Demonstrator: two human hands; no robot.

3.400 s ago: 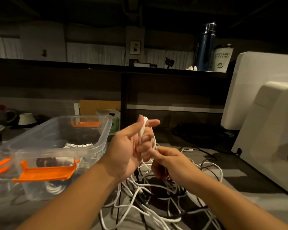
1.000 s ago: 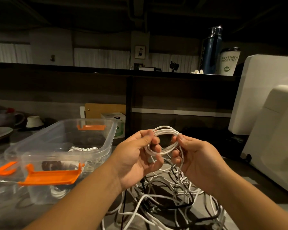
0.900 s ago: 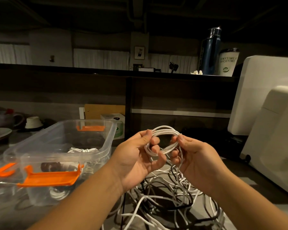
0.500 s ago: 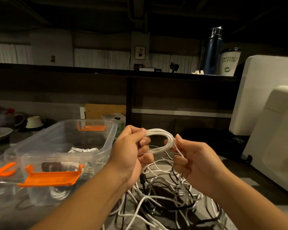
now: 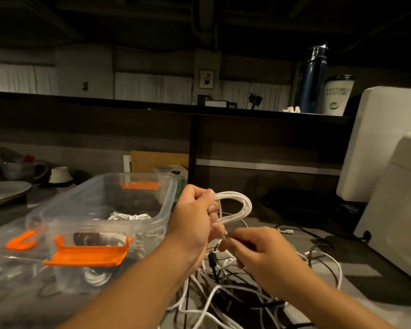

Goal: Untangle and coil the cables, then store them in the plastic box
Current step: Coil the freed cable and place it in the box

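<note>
From the head camera, the left hand point(image 5: 195, 219) has its fingers curled round one end of a white cable coil point(image 5: 239, 205), held up just right of the clear plastic box point(image 5: 169, 200). Below it the right hand point(image 5: 254, 252) pinches what looks like that cable's loose tail, though blur hides the fingertips. A tangle of white and black cables point(image 5: 223, 295) lies on the table under both hands. White coiled cables point(image 5: 128, 216) sit inside the box, whose orange latch point(image 5: 88, 255) faces the camera.

Box point(image 5: 57, 211) on counter point(image 5: 356, 269) at 8 o'clock, coils point(image 5: 128, 216) in it. Tangle point(image 5: 214, 298) on counter at 6 o'clock, right of box. Bottle point(image 5: 312, 79), cup point(image 5: 337, 96) on shelf point(image 5: 128, 104) at 1 o'clock.
</note>
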